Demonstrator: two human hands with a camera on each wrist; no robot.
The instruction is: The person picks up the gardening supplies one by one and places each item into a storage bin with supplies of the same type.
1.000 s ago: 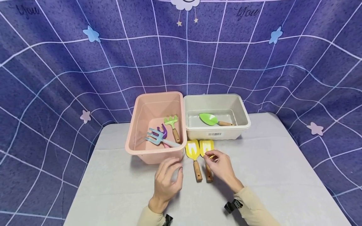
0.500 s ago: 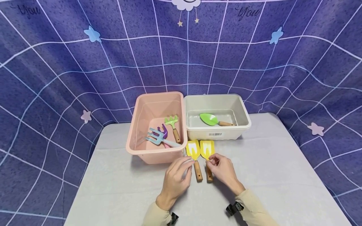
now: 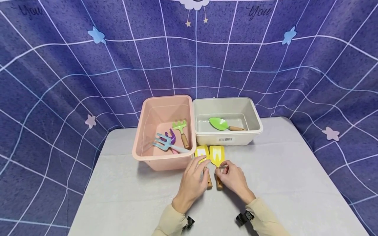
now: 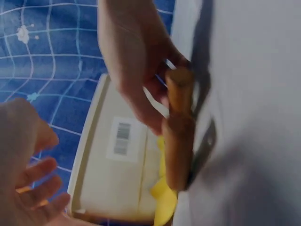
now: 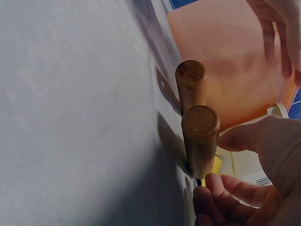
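Since the earlier frame the left hand (image 3: 193,182) has travelled rightward from beside the pink bin (image 3: 147,154) and now lies over the left yellow shovel (image 3: 201,152), fingers reaching across where blade meets handle. The fingers look loosely extended over the tool; whether they actually grasp it cannot be told. The right hand (image 3: 233,178) has kept its station at the right yellow shovel (image 3: 217,154), with thumb and forefinger pinching the neck just below the blade.

Both shovels lie flat on the surface (image 3: 295,183), side by side and nearly touching, blades pointing toward the bins, wooden handles toward the person. In the right wrist view the two handle ends (image 5: 200,122) sit one behind the other, resting on the surface.

The pink bin stands to the left and contains a blue fork (image 3: 161,143), a purple tool (image 3: 171,136) and a green rake (image 3: 180,126). The white bin (image 3: 225,140) stands against it on the right, holding a green trowel (image 3: 220,123). A blue grid-pattern cloth (image 3: 59,82) hangs behind.
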